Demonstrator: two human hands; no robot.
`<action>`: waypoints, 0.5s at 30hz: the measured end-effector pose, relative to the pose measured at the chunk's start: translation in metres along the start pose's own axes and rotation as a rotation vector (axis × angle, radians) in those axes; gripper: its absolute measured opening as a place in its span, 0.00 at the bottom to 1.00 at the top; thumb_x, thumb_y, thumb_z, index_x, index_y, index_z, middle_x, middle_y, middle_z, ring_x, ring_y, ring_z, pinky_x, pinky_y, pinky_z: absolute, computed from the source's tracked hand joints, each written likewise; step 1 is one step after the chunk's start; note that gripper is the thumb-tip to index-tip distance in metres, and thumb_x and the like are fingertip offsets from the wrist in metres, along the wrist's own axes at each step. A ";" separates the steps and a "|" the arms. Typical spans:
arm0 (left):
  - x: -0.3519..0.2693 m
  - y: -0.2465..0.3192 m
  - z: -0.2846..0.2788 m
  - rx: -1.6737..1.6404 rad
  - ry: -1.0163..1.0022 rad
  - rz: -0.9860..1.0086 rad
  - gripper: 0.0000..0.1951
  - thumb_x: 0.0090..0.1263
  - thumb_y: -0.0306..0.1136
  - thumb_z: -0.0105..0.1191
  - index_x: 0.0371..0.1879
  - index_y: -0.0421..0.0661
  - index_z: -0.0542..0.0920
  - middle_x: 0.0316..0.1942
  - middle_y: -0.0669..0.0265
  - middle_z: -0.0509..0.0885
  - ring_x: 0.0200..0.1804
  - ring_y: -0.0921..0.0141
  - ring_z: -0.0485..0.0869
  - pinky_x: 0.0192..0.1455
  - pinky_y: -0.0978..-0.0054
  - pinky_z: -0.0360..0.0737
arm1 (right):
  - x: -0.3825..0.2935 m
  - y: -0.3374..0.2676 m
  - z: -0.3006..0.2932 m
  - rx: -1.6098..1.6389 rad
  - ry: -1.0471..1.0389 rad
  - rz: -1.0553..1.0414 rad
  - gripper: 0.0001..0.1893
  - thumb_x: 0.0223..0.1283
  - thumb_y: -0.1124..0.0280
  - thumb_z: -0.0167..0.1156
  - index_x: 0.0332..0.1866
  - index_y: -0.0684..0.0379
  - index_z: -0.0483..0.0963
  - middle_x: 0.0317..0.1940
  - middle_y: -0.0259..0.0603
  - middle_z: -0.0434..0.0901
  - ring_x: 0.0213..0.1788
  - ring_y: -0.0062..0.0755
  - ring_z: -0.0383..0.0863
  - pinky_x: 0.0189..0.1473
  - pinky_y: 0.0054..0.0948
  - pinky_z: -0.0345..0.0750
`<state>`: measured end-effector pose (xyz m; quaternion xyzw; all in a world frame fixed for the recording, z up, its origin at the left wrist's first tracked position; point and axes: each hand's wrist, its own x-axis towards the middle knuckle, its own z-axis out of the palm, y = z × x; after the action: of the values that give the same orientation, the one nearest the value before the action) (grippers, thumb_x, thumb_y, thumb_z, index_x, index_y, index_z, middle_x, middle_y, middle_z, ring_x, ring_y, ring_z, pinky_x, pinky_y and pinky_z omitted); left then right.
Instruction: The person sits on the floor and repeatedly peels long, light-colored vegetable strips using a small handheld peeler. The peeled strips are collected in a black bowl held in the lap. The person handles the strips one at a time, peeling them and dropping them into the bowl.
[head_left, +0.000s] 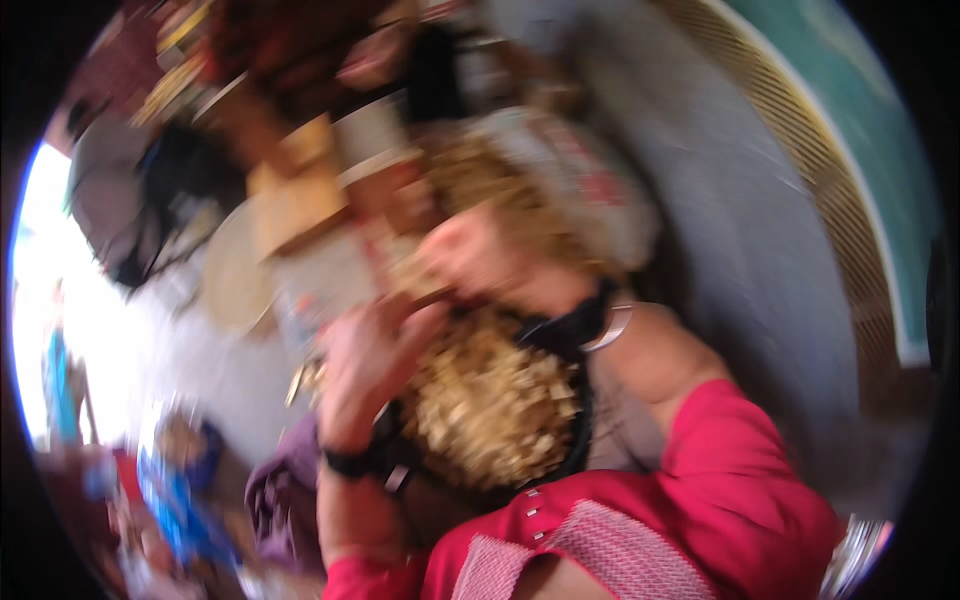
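Motion blurs the view. My left hand (371, 356), with a dark band on its wrist, pinches one end of a small brown piece (433, 297), too blurred to name. My right hand (487, 259), wearing a black watch and a pale bangle, is closed at the other end of that piece. Below both hands, close to my body, a dark round container (583, 427) holds a heap of pale, chip-like pieces (495, 405).
Beyond my hands lies an open sack (622, 202) with more yellowish-brown pieces. Cardboard boxes (304, 214) and a round pale disc (236, 270) stand ahead to the left. Blue plastic bags (169, 487) lie at the lower left. Part of another person, a hand (375, 56), shows at the top.
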<state>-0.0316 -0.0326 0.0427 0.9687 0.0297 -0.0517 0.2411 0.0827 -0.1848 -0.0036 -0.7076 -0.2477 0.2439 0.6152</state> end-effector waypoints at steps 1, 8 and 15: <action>-0.004 -0.004 0.014 -0.273 0.090 -0.047 0.18 0.69 0.44 0.49 0.37 0.41 0.84 0.32 0.57 0.87 0.34 0.63 0.86 0.40 0.68 0.80 | -0.008 -0.008 0.012 0.205 -0.112 0.048 0.06 0.58 0.73 0.60 0.32 0.62 0.84 0.20 0.33 0.81 0.20 0.17 0.75 0.20 0.19 0.71; 0.003 -0.006 0.045 -1.531 0.673 -0.172 0.24 0.80 0.48 0.31 0.48 0.38 0.76 0.43 0.53 0.83 0.47 0.68 0.81 0.50 0.72 0.78 | -0.016 -0.012 0.043 0.508 -0.430 -0.002 0.12 0.67 0.62 0.57 0.33 0.59 0.79 0.16 0.31 0.73 0.16 0.19 0.70 0.17 0.23 0.67; -0.008 -0.082 0.003 -1.022 0.955 0.257 0.10 0.75 0.38 0.45 0.42 0.44 0.73 0.29 0.72 0.67 0.32 0.73 0.68 0.36 0.77 0.70 | 0.000 0.027 0.077 0.315 -0.443 -0.412 0.12 0.67 0.69 0.51 0.34 0.65 0.79 0.22 0.39 0.77 0.22 0.30 0.73 0.29 0.30 0.73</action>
<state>-0.0467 0.0379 0.0035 0.6470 0.0384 0.4275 0.6302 0.0341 -0.1299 -0.0401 -0.4687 -0.4722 0.2976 0.6847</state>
